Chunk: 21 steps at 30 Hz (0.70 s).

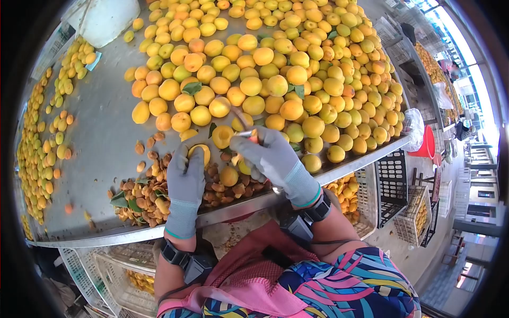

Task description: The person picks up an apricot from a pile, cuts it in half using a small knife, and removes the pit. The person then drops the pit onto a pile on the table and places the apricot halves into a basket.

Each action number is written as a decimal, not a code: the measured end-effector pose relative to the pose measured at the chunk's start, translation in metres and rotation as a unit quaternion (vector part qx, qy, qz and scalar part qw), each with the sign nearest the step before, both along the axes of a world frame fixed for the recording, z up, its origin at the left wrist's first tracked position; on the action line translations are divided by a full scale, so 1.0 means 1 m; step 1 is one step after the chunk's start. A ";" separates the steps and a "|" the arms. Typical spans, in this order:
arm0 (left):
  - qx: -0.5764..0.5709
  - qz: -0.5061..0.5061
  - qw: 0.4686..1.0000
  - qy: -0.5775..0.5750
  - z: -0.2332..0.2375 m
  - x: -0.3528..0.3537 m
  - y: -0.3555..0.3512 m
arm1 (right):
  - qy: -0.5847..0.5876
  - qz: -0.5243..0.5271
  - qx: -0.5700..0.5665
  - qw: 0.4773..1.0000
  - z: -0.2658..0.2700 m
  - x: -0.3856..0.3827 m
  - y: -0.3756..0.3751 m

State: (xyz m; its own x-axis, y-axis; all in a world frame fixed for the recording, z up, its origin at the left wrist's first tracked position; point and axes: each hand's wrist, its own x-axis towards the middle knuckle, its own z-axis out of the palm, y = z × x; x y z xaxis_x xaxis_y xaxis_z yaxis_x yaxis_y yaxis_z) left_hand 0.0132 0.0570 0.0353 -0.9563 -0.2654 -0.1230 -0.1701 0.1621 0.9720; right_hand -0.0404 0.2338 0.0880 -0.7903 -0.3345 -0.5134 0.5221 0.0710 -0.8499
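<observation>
My left hand [185,183], in a grey glove, has its fingers closed on a yellow apricot half [203,152]. My right hand [274,156], gloved too, is wrapped round a small knife [242,117] whose thin brownish blade points up and away; a bit of red handle shows at the fingers. Just left of that hand lies a cut apricot [222,137] with its hollow facing up. Below the hands, brown apricot pits [154,193] are heaped along the table's near edge, with a whole apricot [229,176] among them.
A big pile of whole apricots [297,63] covers the far side of the metal table [101,138]. More apricots [40,138] line its left side. Crates [366,193] holding apricot halves stand below the raised front rim. A red bucket [426,143] is at the right.
</observation>
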 end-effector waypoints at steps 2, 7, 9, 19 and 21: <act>-0.028 -0.009 1.000 -0.007 0.003 0.000 0.000 | 0.016 0.062 0.067 0.996 0.006 -0.001 0.002; -0.019 0.026 0.999 0.031 -0.001 0.001 0.005 | 0.087 -0.026 0.088 0.992 -0.004 -0.017 0.023; -0.117 0.030 0.991 0.057 0.003 -0.001 0.001 | 0.089 0.001 0.127 0.988 -0.012 -0.018 0.029; -0.172 -0.088 0.979 0.068 0.012 0.012 -0.004 | 0.171 0.189 0.239 0.937 -0.012 0.010 0.017; -0.322 -0.257 0.909 -0.053 0.027 0.020 0.006 | 0.160 0.124 0.157 0.967 -0.021 0.010 0.012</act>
